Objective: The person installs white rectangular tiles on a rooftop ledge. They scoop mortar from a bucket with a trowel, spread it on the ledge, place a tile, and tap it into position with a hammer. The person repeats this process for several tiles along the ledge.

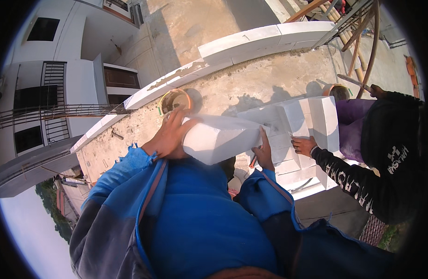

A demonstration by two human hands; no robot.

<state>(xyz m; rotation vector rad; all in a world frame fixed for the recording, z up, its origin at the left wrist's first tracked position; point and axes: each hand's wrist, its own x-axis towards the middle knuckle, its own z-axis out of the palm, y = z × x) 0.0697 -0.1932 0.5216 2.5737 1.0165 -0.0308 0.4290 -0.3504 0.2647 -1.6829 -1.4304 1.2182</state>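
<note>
A white lightweight building block (218,137) is held up in front of my body, its ends between my two hands. My left hand (171,136) wraps its left end with fingers spread over the top edge. At the opposite end my right hand (265,151) grips the block, thumb and fingers against it. Just below that hand shows a small orange piece (253,162) whose kind I cannot make out. To the right stands a stack of similar blocks (295,122). A co-worker's hand (304,146) rests on the stack.
A low wall of white blocks (241,45) curves across the far side, with mortar on a lower stretch (176,76). An orange-rimmed bucket (176,100) holds grey mix; another bucket (338,91) stands beside the co-worker (385,139), whose other hand holds a long tool (353,82). Rebar (60,111) projects at left.
</note>
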